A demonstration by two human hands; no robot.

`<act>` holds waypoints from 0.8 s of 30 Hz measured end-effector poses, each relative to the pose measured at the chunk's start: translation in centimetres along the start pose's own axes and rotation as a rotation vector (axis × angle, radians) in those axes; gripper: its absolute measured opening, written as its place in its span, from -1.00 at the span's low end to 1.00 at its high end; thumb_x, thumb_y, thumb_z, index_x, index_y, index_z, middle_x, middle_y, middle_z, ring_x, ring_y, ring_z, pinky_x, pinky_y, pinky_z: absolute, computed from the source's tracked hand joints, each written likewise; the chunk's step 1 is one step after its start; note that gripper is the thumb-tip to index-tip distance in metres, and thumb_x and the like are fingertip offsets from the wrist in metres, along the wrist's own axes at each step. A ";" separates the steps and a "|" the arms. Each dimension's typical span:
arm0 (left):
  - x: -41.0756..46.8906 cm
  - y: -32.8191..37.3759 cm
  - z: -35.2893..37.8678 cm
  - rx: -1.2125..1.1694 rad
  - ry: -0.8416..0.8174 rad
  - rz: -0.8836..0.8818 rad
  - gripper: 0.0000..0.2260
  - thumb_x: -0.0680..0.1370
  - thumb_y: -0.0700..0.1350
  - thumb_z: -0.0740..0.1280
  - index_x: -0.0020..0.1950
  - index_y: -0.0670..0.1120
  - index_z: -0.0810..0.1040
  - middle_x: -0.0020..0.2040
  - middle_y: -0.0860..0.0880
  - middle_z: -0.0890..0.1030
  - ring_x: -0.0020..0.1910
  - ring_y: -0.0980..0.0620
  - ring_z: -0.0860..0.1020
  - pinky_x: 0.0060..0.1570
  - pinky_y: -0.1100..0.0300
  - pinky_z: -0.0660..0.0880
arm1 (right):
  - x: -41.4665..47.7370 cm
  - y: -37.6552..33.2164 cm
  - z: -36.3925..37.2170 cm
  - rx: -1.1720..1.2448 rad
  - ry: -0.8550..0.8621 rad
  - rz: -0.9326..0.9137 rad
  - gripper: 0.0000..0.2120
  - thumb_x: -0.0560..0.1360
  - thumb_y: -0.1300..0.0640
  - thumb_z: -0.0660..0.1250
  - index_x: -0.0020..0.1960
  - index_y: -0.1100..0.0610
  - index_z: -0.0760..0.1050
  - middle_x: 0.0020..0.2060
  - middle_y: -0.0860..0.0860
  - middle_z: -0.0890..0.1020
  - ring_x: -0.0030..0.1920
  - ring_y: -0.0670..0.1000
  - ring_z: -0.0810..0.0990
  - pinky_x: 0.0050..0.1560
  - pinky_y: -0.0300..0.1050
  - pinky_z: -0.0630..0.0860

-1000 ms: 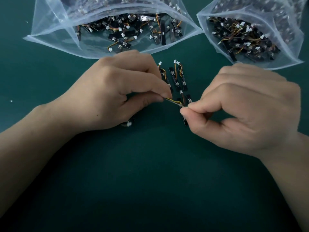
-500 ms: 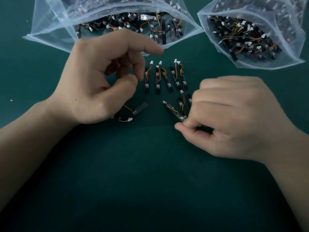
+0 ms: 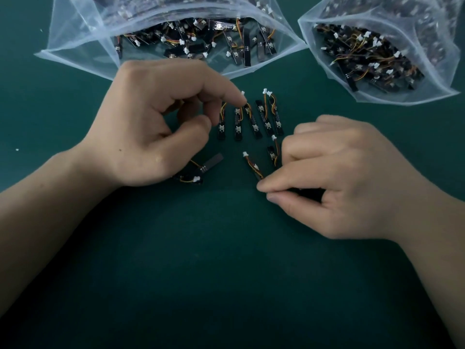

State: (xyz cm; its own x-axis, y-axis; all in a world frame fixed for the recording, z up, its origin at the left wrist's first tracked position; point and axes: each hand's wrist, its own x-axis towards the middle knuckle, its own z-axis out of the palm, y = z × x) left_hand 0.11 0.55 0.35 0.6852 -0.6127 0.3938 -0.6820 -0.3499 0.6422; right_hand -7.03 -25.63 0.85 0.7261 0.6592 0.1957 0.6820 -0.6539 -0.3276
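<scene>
Several small black circuit strips with orange-yellow wires and white plugs lie in a row (image 3: 251, 119) on the green mat (image 3: 201, 260). My right hand (image 3: 334, 177) pinches the near end of one such strip (image 3: 254, 167) between thumb and forefinger, low on the mat. My left hand (image 3: 156, 122) hovers with curled fingers and holds nothing; its forefinger tip is at the far end of the row. Two more strips (image 3: 201, 170) lie partly under the left hand.
Two open clear plastic bags full of the same wired strips lie at the back: a wide bag (image 3: 83, 36) at left-centre and another bag (image 3: 442, 54) at the right. Another strip (image 3: 273, 152) lies beside the right hand's knuckles.
My left hand let go of the strip's wire and lifted toward the row. My right hand brought the strip down to the mat, still pinching it.
</scene>
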 end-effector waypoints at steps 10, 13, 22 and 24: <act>0.1 0.1 0.0 0.026 -0.019 0.007 -0.63 0.42 -0.44 0.29 0.10 -0.14 0.70 -0.18 0.01 0.62 -0.27 0.01 0.55 -0.20 0.27 0.42 | 0.2 0.2 0.0 -0.047 0.034 0.008 -0.88 0.57 0.06 0.46 -0.10 0.03 0.74 -0.34 -0.08 0.53 -0.30 0.04 0.45 -0.26 0.05 0.36; 0.1 0.1 0.0 0.037 -0.029 0.005 -0.64 0.41 -0.44 0.29 0.09 -0.15 0.71 -0.19 -0.01 0.62 -0.26 -0.01 0.56 -0.19 0.26 0.42 | 0.2 0.1 0.1 -0.058 0.046 0.015 -0.87 0.58 0.06 0.46 -0.10 0.04 0.74 -0.33 -0.08 0.54 -0.29 0.04 0.45 -0.26 0.04 0.36; 0.1 0.2 -0.1 0.057 -0.055 0.003 -0.68 0.44 -0.42 0.30 0.06 -0.17 0.72 -0.18 -0.06 0.62 -0.22 -0.03 0.56 -0.16 0.21 0.43 | 0.3 -0.1 0.4 -0.055 0.060 0.027 -0.86 0.58 0.05 0.45 -0.12 0.05 0.72 -0.33 -0.10 0.51 -0.28 0.01 0.44 -0.24 0.05 0.37; 0.1 0.3 -0.1 0.058 -0.062 -0.004 -0.70 0.46 -0.40 0.31 0.06 -0.16 0.72 -0.16 -0.06 0.62 -0.21 -0.05 0.57 -0.17 0.14 0.45 | 0.4 -0.2 0.5 -0.044 0.091 0.034 -0.86 0.58 0.04 0.46 -0.09 0.07 0.72 -0.29 -0.08 0.54 -0.25 0.02 0.45 -0.21 0.07 0.40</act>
State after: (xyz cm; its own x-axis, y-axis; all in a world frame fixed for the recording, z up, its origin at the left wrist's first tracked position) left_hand 0.06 0.46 0.64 0.6719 -0.6533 0.3490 -0.6942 -0.3914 0.6040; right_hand -6.93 -25.09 0.55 0.7526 0.6011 0.2687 0.6584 -0.6925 -0.2950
